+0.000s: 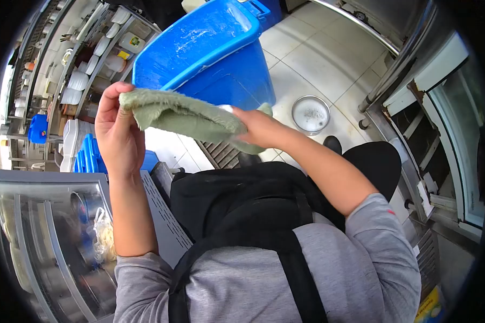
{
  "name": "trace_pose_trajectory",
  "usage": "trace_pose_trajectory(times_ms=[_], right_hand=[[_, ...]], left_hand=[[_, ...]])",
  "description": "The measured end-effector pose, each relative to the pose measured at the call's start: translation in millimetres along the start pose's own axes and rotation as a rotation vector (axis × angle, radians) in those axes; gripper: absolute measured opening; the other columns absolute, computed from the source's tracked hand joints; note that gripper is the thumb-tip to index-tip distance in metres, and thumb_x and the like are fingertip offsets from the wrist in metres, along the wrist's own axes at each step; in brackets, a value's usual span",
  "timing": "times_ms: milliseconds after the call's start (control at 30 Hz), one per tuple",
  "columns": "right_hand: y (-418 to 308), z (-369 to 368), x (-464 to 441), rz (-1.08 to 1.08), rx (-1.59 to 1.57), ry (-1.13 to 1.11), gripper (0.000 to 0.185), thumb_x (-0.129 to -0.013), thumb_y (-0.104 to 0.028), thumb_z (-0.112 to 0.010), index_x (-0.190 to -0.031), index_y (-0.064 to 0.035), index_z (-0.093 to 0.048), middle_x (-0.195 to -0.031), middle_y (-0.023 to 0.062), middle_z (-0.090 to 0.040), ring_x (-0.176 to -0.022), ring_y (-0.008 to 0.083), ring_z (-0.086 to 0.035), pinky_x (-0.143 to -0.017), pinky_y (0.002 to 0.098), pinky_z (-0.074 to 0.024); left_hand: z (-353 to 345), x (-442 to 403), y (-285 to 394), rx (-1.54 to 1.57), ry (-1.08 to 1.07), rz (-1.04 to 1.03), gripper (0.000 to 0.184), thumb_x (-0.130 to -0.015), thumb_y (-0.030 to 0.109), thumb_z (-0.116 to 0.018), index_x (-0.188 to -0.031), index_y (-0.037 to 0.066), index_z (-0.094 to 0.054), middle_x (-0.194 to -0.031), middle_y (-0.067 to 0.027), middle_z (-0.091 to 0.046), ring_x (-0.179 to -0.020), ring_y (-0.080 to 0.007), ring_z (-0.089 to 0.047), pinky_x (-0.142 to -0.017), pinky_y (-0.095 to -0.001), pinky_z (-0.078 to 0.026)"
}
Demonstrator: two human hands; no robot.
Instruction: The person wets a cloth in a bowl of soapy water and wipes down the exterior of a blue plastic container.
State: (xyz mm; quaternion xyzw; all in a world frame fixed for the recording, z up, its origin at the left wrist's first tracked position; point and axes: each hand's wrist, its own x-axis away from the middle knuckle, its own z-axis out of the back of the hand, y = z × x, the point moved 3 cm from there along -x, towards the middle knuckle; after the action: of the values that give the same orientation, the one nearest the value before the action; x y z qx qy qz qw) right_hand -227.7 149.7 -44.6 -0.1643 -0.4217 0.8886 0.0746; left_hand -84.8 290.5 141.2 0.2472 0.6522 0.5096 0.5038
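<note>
A green fluffy cloth [180, 116] is stretched between my two hands, above my lap and in front of a large blue bin [221, 75]. My left hand [118, 121] pinches the cloth's left corner between thumb and fingers. At the cloth's right end my right hand [256, 128] grips it, and a small white bit shows by the fingers. The bin stands just beyond the cloth, its inside walls marked with whitish residue. A round metal bowl [311, 114] with foamy liquid rests on the tiled floor, right of the bin.
Shelves with stacked white containers [78, 81] stand at the upper left. A glass-fronted cabinet [54, 242] is at my lower left. On the right are a metal frame [382, 81] and a glass door [458, 124]. A floor drain grate [221, 155] lies below the cloth.
</note>
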Motion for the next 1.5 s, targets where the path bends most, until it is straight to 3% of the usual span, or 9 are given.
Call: trace_pose_trajectory(times_ms=[300,367,500,733,967,1067,1233,1367,1500], right_hand=[[-11.8,31.4,0.9,-0.235,-0.788,0.108,0.041,-0.075,-0.020,-0.074,-0.108,0.0019,-0.060,-0.107,0.0085,-0.064,-0.102,0.0238,-0.059,-0.092,0.0321,-0.0429],[-27.3,29.5,-4.9,0.161,-0.080,0.422,0.046,-0.071,-0.020,-0.078,-0.108,0.0016,-0.060,-0.120,0.0092,-0.058,-0.109,0.0231,-0.055,-0.095,0.0330,-0.0415],[-63.8,-27.1,-2.0,0.208,-0.264,0.336,0.048,-0.066,-0.017,-0.080,-0.105,0.0011,-0.057,-0.115,0.0144,-0.057,-0.108,0.0228,-0.055,-0.093,0.0337,-0.0428],[-56.9,-14.2,17.7,0.078,-0.427,0.753,0.061,-0.067,-0.022,-0.078,-0.110,-0.0062,-0.038,-0.100,0.0093,-0.049,-0.092,0.0186,-0.053,-0.081,0.0327,-0.0447],[-67.8,-11.1,8.1,-0.150,-1.083,0.422,0.057,-0.080,-0.017,-0.067,-0.128,-0.0025,-0.040,-0.114,0.0091,-0.054,-0.103,0.0168,-0.054,-0.089,0.0307,-0.0446],[-60.1,-13.8,-7.0,-0.218,-1.291,0.048,0.025,-0.081,-0.014,-0.067,-0.100,0.0000,-0.058,-0.098,0.0085,-0.063,-0.094,0.0141,-0.059,-0.083,0.0301,-0.0471],[-63.1,-13.0,-30.7,-0.064,-1.044,0.303,0.026,-0.077,-0.012,-0.070,-0.094,-0.0035,-0.053,-0.099,0.0094,-0.062,-0.086,0.0191,-0.062,-0.077,0.0316,-0.0491],[-64.3,-52.6,-44.6,0.608,-0.138,0.543,0.041,-0.064,-0.011,-0.076,-0.099,-0.0076,-0.054,-0.099,0.0114,-0.057,-0.089,0.0288,-0.058,-0.076,0.0349,-0.0477],[-71.1,-83.9,-72.3,0.433,-0.202,0.380,0.030,-0.067,-0.013,-0.075,-0.091,-0.0073,-0.058,-0.097,0.0091,-0.058,-0.085,0.0247,-0.058,-0.072,0.0331,-0.0469]], left_hand=[[41.1,83.6,-118.7,-0.320,0.433,0.514,0.042,-0.093,0.025,-0.051,-0.132,0.009,-0.043,-0.129,-0.0156,-0.046,-0.105,-0.0240,-0.056,-0.093,-0.0426,-0.044],[-12.0,87.5,-122.5,0.262,0.356,0.722,0.054,-0.092,0.045,-0.046,-0.135,0.014,-0.040,-0.137,-0.0163,-0.036,-0.110,-0.0299,-0.053,-0.095,-0.0498,-0.041],[-55.6,89.5,-153.6,1.269,0.061,0.876,0.064,-0.089,0.062,-0.039,-0.124,0.010,-0.050,-0.125,-0.0156,-0.051,-0.113,-0.0302,-0.051,-0.098,-0.0469,-0.038],[-69.0,69.7,-143.8,0.763,0.333,0.891,0.064,-0.093,0.058,-0.033,-0.124,0.004,-0.049,-0.120,-0.0153,-0.056,-0.111,-0.0289,-0.054,-0.096,-0.0433,-0.042],[-66.2,72.1,-128.7,0.497,0.185,0.745,0.086,-0.083,0.076,-0.026,-0.126,0.004,-0.047,-0.118,-0.0148,-0.056,-0.110,-0.0287,-0.055,-0.092,-0.0424,-0.046],[-51.8,69.4,-118.9,0.296,0.093,0.772,0.086,-0.081,0.076,-0.032,-0.127,0.004,-0.045,-0.118,-0.0147,-0.056,-0.111,-0.0272,-0.056,-0.092,-0.0401,-0.047],[-41.8,64.7,-132.8,0.521,0.278,0.633,0.082,-0.087,0.070,-0.030,-0.130,0.001,-0.042,-0.126,-0.0150,-0.051,-0.112,-0.0256,-0.054,-0.096,-0.0382,-0.044],[-29.4,82.2,-133.9,0.993,0.305,0.808,0.078,-0.086,0.070,-0.032,-0.126,0.005,-0.047,-0.120,-0.0129,-0.056,-0.109,-0.0289,-0.056,-0.095,-0.0433,-0.044],[34.7,81.8,-175.6,0.581,0.661,0.742,0.069,-0.088,0.066,-0.034,-0.119,0.006,-0.050,-0.114,-0.0130,-0.058,-0.107,-0.0295,-0.056,-0.093,-0.0451,-0.044]])
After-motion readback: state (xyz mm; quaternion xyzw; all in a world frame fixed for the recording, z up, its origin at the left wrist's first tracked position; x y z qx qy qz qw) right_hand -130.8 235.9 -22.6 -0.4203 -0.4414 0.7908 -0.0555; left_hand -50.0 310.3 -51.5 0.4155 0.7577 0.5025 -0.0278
